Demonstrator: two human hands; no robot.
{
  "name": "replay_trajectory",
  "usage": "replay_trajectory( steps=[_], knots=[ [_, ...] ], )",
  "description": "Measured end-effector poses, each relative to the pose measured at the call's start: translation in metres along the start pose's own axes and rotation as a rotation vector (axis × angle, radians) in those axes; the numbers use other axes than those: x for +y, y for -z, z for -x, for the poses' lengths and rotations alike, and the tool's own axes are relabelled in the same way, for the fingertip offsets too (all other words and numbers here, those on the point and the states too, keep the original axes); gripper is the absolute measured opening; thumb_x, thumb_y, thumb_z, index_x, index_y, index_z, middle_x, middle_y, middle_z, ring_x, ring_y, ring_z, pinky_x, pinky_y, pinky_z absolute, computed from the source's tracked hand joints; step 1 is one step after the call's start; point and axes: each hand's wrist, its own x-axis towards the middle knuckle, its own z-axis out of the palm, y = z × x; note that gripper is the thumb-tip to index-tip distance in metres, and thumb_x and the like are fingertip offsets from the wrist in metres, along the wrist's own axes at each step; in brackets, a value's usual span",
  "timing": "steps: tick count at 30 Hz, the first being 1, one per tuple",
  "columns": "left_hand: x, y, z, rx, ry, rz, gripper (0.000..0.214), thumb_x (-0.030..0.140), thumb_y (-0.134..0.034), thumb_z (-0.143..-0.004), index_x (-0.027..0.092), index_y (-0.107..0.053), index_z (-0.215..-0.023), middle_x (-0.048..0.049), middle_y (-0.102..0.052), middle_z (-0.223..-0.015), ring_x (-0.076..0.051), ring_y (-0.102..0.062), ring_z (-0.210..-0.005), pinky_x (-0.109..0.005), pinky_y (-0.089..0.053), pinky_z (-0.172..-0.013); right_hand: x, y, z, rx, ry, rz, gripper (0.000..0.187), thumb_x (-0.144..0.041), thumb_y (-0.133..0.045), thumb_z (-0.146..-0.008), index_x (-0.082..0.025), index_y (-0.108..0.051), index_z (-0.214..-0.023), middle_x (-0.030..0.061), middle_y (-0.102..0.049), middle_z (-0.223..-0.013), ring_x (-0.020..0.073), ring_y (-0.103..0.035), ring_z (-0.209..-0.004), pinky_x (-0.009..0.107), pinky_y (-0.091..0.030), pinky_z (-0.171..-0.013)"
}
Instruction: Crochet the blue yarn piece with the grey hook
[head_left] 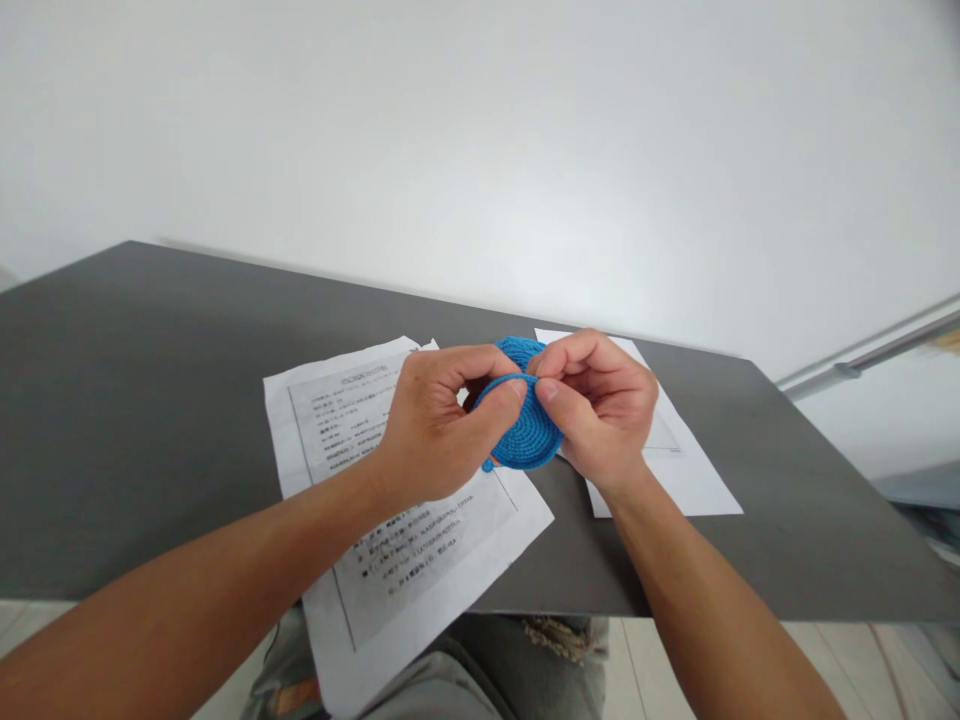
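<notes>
A round blue crocheted piece (531, 430) is held up above the table between my two hands. My left hand (450, 415) pinches its upper rim between thumb and forefinger. Close beside it, my right hand (596, 400) pinches the same rim from the other side, with thumb and fingertips nearly meeting the left ones. More blue crochet shows behind the fingers. A small blue and orange bit sticks out at the lower left of the piece. Whether a hook or needle is in the fingers, I cannot tell.
A printed sheet (442, 580) lies under my left hand and hangs over the front edge of the dark grey table (195, 340). Another white sheet (697, 485) lies at the right. A white wall (450, 150) stands behind the table, and a metal rail (900, 350) is at the right.
</notes>
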Motion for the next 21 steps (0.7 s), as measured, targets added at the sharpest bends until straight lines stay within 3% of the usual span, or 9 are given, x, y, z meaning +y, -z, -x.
replay_trajectory(
  steps=[11, 16, 21],
  knots=[
    [-0.0029, 0.0008, 0.0010, -0.021, -0.015, 0.039, 0.022, 0.013, -0.063, -0.083, 0.013, -0.067, -0.062, 0.0058, -0.055, -0.052, -0.004, -0.044, -0.046, -0.015, -0.031, -0.044, -0.0019, 0.0006, 0.0000, 0.016, -0.052, 0.050, 0.012, -0.011, -0.071, -0.075, -0.022, -0.069, -0.071, -0.0057, -0.062, -0.060, 0.0090, -0.051, -0.050, 0.022, -0.039, -0.046],
    [-0.0019, -0.0002, 0.0022, -0.044, 0.050, 0.102, 0.018, 0.016, -0.065, -0.085, 0.014, -0.070, -0.067, 0.0041, -0.060, -0.054, -0.007, -0.052, -0.046, -0.017, -0.040, -0.044, 0.0004, 0.0021, 0.0007, 0.038, -0.056, 0.057, 0.011, -0.012, -0.071, -0.076, -0.023, -0.068, -0.075, -0.0052, -0.061, -0.062, 0.0110, -0.052, -0.053, 0.024, -0.041, -0.048],
    [-0.0005, -0.0010, 0.0019, 0.012, 0.031, 0.019, 0.022, 0.015, -0.063, -0.082, 0.014, -0.068, -0.061, 0.0044, -0.056, -0.052, -0.006, -0.049, -0.047, -0.016, -0.034, -0.044, 0.0004, 0.0018, 0.0004, 0.030, -0.062, 0.065, 0.010, -0.014, -0.071, -0.075, -0.023, -0.066, -0.074, -0.0057, -0.059, -0.060, 0.0107, -0.050, -0.051, 0.024, -0.040, -0.047]
  ],
)
